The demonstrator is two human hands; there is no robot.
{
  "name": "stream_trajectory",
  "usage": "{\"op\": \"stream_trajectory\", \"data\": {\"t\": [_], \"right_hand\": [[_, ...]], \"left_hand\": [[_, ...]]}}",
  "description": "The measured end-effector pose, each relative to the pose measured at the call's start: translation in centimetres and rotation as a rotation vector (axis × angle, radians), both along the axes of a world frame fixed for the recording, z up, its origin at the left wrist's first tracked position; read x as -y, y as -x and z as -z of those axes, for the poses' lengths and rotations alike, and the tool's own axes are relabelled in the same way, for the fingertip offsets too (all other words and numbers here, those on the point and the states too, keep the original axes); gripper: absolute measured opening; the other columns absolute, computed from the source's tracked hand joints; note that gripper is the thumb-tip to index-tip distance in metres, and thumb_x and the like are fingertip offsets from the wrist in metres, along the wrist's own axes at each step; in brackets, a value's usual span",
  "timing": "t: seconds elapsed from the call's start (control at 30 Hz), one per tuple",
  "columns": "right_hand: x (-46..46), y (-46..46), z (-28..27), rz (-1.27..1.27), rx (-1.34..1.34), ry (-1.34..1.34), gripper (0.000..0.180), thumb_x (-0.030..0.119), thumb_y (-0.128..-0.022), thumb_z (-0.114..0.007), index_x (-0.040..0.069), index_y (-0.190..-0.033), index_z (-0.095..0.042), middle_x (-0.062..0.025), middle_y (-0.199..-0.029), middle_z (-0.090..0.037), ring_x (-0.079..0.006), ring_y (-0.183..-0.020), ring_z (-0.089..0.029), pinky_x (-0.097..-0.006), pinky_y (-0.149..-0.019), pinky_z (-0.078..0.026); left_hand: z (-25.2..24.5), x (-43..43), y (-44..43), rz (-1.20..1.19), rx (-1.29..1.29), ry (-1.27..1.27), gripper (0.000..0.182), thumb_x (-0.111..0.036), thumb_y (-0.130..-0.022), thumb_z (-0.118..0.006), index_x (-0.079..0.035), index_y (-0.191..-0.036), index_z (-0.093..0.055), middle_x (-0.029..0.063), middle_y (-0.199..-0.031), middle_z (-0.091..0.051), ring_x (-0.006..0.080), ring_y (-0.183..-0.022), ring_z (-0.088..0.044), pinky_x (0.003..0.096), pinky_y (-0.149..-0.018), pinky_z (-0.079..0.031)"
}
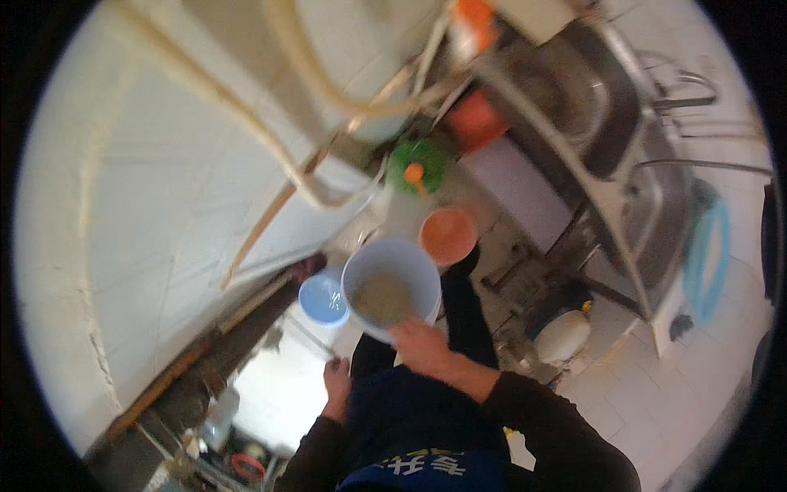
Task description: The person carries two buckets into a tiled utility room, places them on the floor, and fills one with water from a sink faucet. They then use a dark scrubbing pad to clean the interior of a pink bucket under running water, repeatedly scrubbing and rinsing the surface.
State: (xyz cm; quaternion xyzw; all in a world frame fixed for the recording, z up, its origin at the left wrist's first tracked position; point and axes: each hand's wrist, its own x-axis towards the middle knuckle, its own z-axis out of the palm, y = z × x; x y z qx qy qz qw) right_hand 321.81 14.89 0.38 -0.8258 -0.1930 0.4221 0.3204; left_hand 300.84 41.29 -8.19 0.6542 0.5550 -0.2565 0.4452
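My right hand (423,349) grips the near rim of a white plastic bucket (421,280), whose bottom holds something brownish that is too blurred to name. To the left of the bucket, my left hand (337,376) is closed around the end of a thin dark rod (307,338). A light blue basin or bucket (324,299) sits just left of the white bucket. An orange-red bucket (449,235) stands beyond it on the right. Farther off, a green round container (418,167) has an orange ladle-like thing (414,173) over it.
A stainless steel double sink (661,209) stands on the right, with a blue ring-shaped item (707,261) beside it. A red container (476,122) is near its legs. Pale hoses (270,144) cross the upper left by a white wall. A white-lidded pot (562,337) sits at lower right.
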Motion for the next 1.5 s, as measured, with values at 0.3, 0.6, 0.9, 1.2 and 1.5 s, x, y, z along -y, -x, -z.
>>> {"op": "stream_trajectory", "data": {"t": [0.3,0.6,0.9,1.2,1.5], "right_hand": [[11.0,-6.4,-26.5,0.221,0.099,-0.119,0.04,0.029,-0.099,-0.071,0.006,-0.132,-0.068,-0.0222,-0.126,-0.071,-0.0419,-0.119,-0.065,-0.0527,-0.099,-0.054],[22.2,-15.0,-31.5,0.502,0.27,-0.216,0.036,0.029,-0.092,-0.074,0.004,-0.119,-0.073,-0.0203,-0.099,-0.077,-0.0374,-0.087,-0.076,-0.0448,-0.08,-0.06],[30.7,-25.6,-30.3,0.517,0.292,-0.277,0.045,0.027,-0.085,-0.079,-0.003,-0.118,-0.072,-0.026,-0.1,-0.075,-0.0381,-0.089,-0.076,-0.0445,-0.079,-0.058],[35.5,-32.2,-27.0,0.598,0.084,-0.333,0.042,0.021,-0.085,-0.077,-0.007,-0.117,-0.072,-0.0192,-0.093,-0.076,-0.0232,-0.082,-0.075,-0.0409,-0.073,-0.059],[38.3,-36.3,-22.0,0.73,-0.186,-0.599,0.036,0.013,-0.084,-0.076,-0.006,-0.115,-0.071,-0.0091,-0.082,-0.069,-0.014,-0.051,-0.06,-0.0315,-0.042,-0.047]], "left_hand": [[-18.3,4.9,-17.3,-0.129,0.118,0.882,0.08,-0.064,-0.11,-0.047,-0.004,-0.161,-0.039,0.0195,-0.159,-0.049,0.0368,-0.14,-0.053,0.0595,-0.108,-0.049],[-28.2,13.9,-27.3,0.095,0.465,0.729,0.049,-0.042,-0.106,-0.068,-0.002,-0.134,-0.064,0.0146,-0.119,-0.075,0.0267,-0.109,-0.074,0.043,-0.089,-0.059],[-30.7,23.5,-32.4,0.033,0.51,0.65,0.048,-0.026,-0.107,-0.068,0.005,-0.143,-0.06,0.0129,-0.117,-0.074,0.0234,-0.103,-0.074,0.0358,-0.085,-0.06],[-34.0,28.9,-36.2,0.063,0.555,0.446,0.043,-0.019,-0.104,-0.068,0.008,-0.137,-0.064,0.0142,-0.112,-0.075,0.0214,-0.095,-0.074,0.0322,-0.08,-0.06],[-37.7,32.3,-38.6,0.171,0.655,0.334,0.052,-0.011,-0.101,-0.069,0.011,-0.146,-0.056,0.015,-0.117,-0.073,0.0212,-0.098,-0.074,0.0322,-0.081,-0.061]]}}
